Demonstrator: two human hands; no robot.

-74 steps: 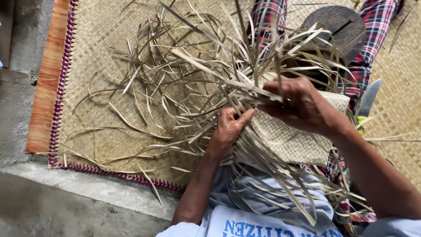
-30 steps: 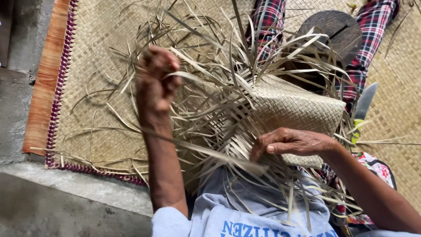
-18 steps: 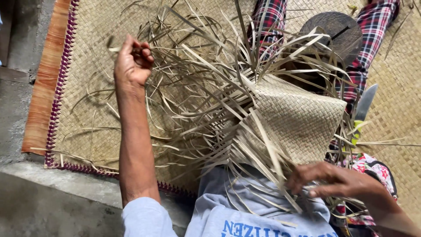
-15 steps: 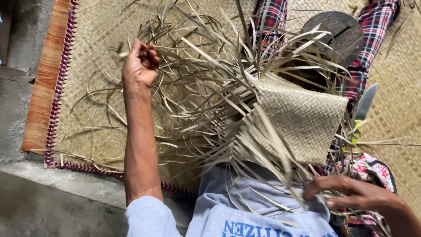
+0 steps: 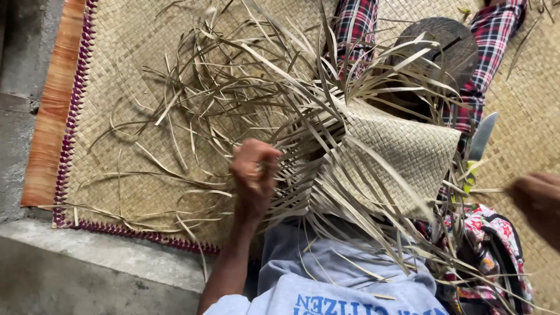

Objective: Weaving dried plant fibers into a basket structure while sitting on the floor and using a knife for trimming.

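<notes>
My left hand (image 5: 254,175) is curled narrow around a few loose strips (image 5: 233,111), and they cover my fingertips. My right hand (image 5: 539,201) is blurry and cut off at the frame edge, so I can't tell if it's open or closed. The half-woven piece (image 5: 402,151) sits on my lap, tight pale weave at one corner, unwoven ends fanning everywhere over the floor mat (image 5: 116,87), half hiding a dark round block (image 5: 449,41)

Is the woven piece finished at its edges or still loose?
Still loose. The woven piece has unwoven strips fanning out from its edges; the left hand grips some.
</notes>
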